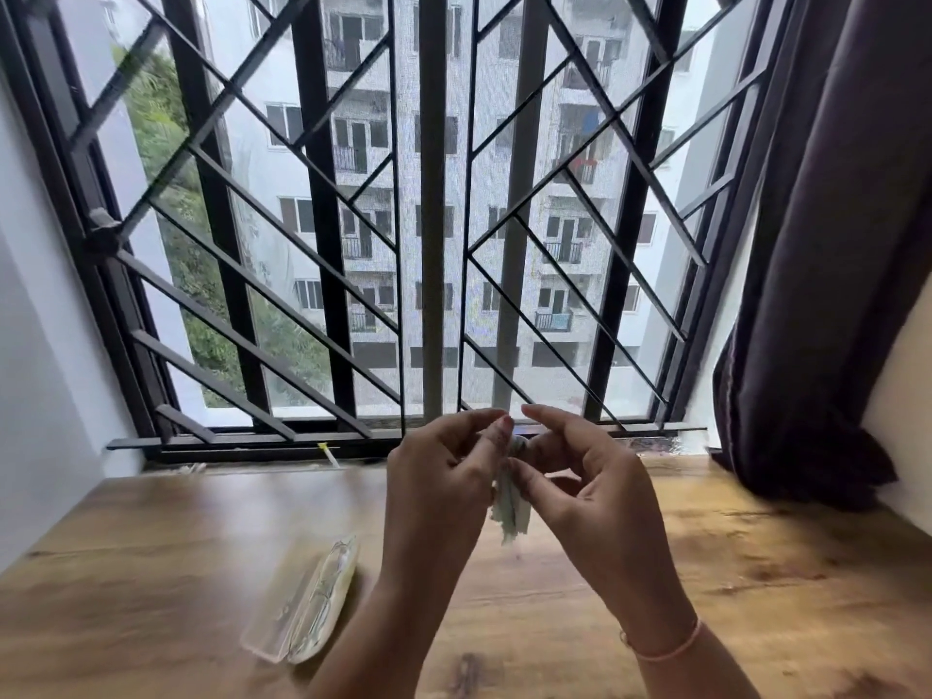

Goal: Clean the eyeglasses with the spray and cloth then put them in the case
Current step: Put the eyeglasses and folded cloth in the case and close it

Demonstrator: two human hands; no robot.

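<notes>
Both hands are raised together above the wooden table [151, 547]. My left hand [444, 476] pinches a pale cloth [512, 514] that hangs down between the hands. My right hand [590, 476] curls its thumb and fingers round a small rounded part, seemingly the eyeglasses [519, 444], pressed against the cloth; the rest of them is hidden by fingers and cloth. A clear eyeglass case [302, 607] lies open on the table, to the lower left of my hands. No spray bottle is in view.
A barred window [433, 219] runs along the table's far edge, with a small yellow-tipped item [328, 452] on its sill. A dark curtain [827, 295] hangs at the right, reaching the table's back corner. White walls flank both sides.
</notes>
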